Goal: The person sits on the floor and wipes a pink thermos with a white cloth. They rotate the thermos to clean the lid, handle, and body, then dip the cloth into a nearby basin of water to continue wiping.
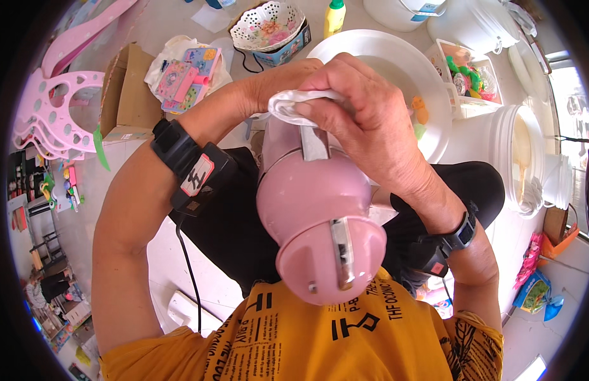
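Before my body stands a glossy pink rounded object (318, 195), its exact kind unclear. It has a silvery strip down its near lobe and a silvery metal piece (315, 144) at its far top. Pinched between the thumb and fingers of my right hand (366, 109) is a folded white cloth (294, 105), just over that metal piece. Whether the cloth touches the metal I cannot tell. My left hand (305, 67) reaches in from the left behind the cloth. Its fingers are mostly hidden behind my right hand, so its grip does not show.
A large white basin (439, 138) with small toys in it lies beyond my hands. White buckets (470, 140) stand to the right. Leftward are a cardboard box (132, 90), stationery cases (180, 83) and pink panels (51, 107). A yellow bottle (334, 21) stands behind the basin.
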`<state>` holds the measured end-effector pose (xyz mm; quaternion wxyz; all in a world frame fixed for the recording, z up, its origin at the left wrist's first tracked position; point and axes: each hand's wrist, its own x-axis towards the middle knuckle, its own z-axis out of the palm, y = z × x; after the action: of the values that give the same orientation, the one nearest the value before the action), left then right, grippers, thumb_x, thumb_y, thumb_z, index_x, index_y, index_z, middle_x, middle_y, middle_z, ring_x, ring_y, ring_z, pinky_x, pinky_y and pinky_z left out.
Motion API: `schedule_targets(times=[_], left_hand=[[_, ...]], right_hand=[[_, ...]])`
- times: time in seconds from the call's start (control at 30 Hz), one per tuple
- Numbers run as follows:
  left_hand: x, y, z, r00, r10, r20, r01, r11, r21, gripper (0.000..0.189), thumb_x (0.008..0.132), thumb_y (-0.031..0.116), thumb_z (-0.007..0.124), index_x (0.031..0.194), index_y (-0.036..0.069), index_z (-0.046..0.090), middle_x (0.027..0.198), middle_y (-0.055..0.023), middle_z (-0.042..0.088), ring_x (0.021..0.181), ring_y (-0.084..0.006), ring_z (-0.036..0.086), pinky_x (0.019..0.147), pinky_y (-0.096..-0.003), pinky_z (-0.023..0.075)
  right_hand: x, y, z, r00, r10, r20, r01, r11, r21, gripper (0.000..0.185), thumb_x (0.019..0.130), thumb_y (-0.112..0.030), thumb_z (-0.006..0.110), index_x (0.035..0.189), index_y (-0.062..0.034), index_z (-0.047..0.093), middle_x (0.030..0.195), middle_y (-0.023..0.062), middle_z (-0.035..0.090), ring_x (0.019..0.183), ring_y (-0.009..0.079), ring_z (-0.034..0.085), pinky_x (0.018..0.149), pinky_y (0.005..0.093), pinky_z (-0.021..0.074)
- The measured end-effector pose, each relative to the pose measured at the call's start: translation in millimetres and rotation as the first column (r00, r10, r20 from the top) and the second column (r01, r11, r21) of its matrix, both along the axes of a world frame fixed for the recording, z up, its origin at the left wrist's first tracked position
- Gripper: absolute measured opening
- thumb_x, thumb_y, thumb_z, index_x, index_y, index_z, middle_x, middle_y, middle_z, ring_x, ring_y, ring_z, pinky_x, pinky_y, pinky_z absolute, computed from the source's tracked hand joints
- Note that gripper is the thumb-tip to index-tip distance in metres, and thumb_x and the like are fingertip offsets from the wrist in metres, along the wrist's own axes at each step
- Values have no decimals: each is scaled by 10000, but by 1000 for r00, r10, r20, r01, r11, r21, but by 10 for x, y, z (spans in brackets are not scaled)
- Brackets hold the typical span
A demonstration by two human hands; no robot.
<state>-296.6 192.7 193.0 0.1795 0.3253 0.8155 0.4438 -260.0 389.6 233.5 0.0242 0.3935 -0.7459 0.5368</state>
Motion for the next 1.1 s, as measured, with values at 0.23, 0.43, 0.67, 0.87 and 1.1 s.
schedule_targets(times=[0.23, 0.43, 0.67, 0.87, 1.1], left_hand=[[-69, -84, 40, 994, 31, 107, -40, 996, 84, 222, 982, 212, 558, 1105, 32, 597, 798, -70, 587, 687, -204, 571, 749, -318, 488], [-124, -85, -23, 709, 352, 611, -582, 782, 225, 365, 926, 418, 587, 794, 78, 587, 672, -1, 547, 504, -102, 481, 447, -259, 342], [-103, -131, 82, 580, 394, 714, -681, 715, 159, 367, 916, 440, 613, 793, 95, 599, 653, -12, 578, 528, -130, 545, 455, -269, 393], [35, 97, 295, 559, 540, 629, -703, 711, 14, 516, 975, 517, 538, 698, 91, 627, 593, 30, 513, 540, -104, 516, 488, -259, 382], [173, 177, 359, 618, 513, 596, -599, 798, -66, 755, 959, 709, 385, 835, 31, 695, 719, -42, 631, 638, -126, 599, 595, -259, 469]], right_hand=[[250, 580, -114, 826, -47, 562, 112, 990, -81, 87, 968, -71, 640, 1046, -35, 628, 1002, -1, 655, 886, 49, 593, 788, 205, 494], [479, 728, -339, 562, 0, 827, 456, 835, -309, 168, 1008, -100, 597, 1156, -29, 564, 1056, 36, 663, 918, 63, 607, 806, 224, 520], [359, 922, -162, 667, -75, 742, 463, 821, -333, 157, 1015, -85, 575, 1162, -30, 560, 1100, 46, 655, 974, 77, 608, 882, 223, 511], [441, 748, -286, 663, -7, 749, 570, 653, -498, 212, 1017, -112, 532, 1222, -61, 525, 1201, 30, 603, 1108, 121, 587, 1005, 276, 474], [12, 736, -618, 582, 93, 808, 682, 487, -546, 192, 982, -147, 586, 1158, -72, 592, 1066, 34, 640, 998, 131, 619, 859, 293, 540]])
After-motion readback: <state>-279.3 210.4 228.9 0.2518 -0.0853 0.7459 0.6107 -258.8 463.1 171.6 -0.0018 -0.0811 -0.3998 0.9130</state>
